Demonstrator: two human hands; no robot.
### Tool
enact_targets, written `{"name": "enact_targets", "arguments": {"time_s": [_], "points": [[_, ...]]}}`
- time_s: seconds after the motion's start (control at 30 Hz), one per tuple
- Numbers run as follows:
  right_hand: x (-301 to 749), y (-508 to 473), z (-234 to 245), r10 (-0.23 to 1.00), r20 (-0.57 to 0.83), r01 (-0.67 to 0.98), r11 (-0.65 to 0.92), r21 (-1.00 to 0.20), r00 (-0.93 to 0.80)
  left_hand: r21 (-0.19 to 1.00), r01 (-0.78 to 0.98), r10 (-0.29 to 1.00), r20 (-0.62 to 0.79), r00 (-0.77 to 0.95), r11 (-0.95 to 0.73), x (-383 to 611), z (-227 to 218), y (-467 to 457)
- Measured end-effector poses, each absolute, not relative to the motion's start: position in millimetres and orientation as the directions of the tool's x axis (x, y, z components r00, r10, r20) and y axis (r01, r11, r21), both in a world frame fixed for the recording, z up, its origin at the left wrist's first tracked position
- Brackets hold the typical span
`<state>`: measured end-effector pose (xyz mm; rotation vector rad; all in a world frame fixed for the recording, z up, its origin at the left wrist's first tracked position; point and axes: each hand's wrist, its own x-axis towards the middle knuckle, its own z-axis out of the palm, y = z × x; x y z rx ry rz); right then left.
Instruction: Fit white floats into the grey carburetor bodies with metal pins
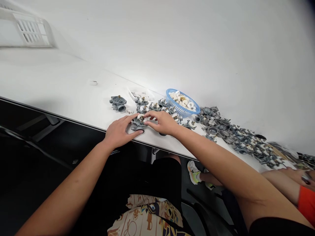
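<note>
White surface (73, 85) along a pale wall (157, 39); slatted white plastic basket (12, 32) at far left, blue perforated plastic basket (180, 109) of white curved parts (183, 100) on the far side, right of middle. Grey cast-metal body (139, 123) with a white curved piece and brass-coloured fitting on top is at the near edge, left hand (119, 131) grasping it between thumb and fingers, right hand (163, 122) bent-fingered at its right side, whether pinching anything cannot tell. Similar grey bodies (154, 106) cluster just beyond and to the right, one lone grey body (118, 103) at left, dense heap of grey metal parts (236, 134) farther right.
</note>
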<state>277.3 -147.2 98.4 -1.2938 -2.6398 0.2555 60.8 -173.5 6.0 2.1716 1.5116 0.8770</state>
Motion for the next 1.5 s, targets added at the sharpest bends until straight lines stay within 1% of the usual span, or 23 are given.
{"name": "enact_targets", "arguments": {"time_s": [0.07,0.13,0.33,0.47,0.67,0.87,1.07,1.13,1.2,1.27,1.33,1.4,1.5], "points": [[277.0,-148.9,95.4,0.778,0.109,0.762,0.628,-0.16,-0.619,0.604,0.712,0.931,0.282,0.23,-0.359,60.9,5.9,-173.3],[278.0,-150.7,93.2,0.758,0.123,0.747,0.652,-0.13,-0.64,0.607,0.71,0.932,0.284,0.226,-0.358,61.2,5.7,-173.0],[286.2,-151.0,90.5,0.706,0.102,0.675,0.703,-0.226,-0.701,0.618,0.691,0.926,0.279,0.255,-0.376,61.1,5.9,-172.2],[287.5,-150.0,91.8,0.701,0.092,0.664,0.704,-0.252,-0.708,0.62,0.69,0.927,0.27,0.259,-0.373,61.4,6.0,-172.4],[284.1,-153.1,93.1,0.739,0.064,0.707,0.662,-0.249,-0.67,0.589,0.71,0.92,0.3,0.251,-0.385,63.2,4.6,-172.7],[284.5,-155.9,90.9,0.782,0.083,0.756,0.619,-0.213,-0.617,0.582,0.713,0.917,0.319,0.24,-0.39,63.9,4.4,-172.8],[280.7,-167.0,88.7,0.841,0.134,0.8,0.54,-0.263,-0.523,0.604,0.696,0.917,0.332,0.223,-0.388,63.8,4.1,-173.1],[278.5,-172.8,88.3,0.846,0.159,0.808,0.533,-0.251,-0.509,0.606,0.694,0.916,0.337,0.219,-0.389,64.0,4.1,-173.4],[275.8,-178.4,87.4,0.834,0.209,0.812,0.548,-0.203,-0.51,0.609,0.689,0.913,0.347,0.214,-0.393,64.1,4.2,-173.8],[272.4,-182.5,84.9,0.806,0.292,0.809,0.569,-0.147,-0.514,0.616,0.678,0.91,0.354,0.217,-0.401,64.0,4.2,-174.2],[268.4,-184.9,79.7,0.777,0.374,0.803,0.583,-0.125,-0.506,0.622,0.668,0.907,0.356,0.223,-0.409,63.7,4.1,-174.3],[264.3,-186.0,71.6,0.758,0.437,0.791,0.592,-0.152,-0.484,0.624,0.667,0.908,0.356,0.22,-0.406,63.5,3.7,-174.1],[259.1,-186.3,56.5,0.738,0.53,0.765,0.6,-0.232,-0.418,0.625,0.674,0.913,0.351,0.208,-0.394,63.5,2.5,-173.6]]}}
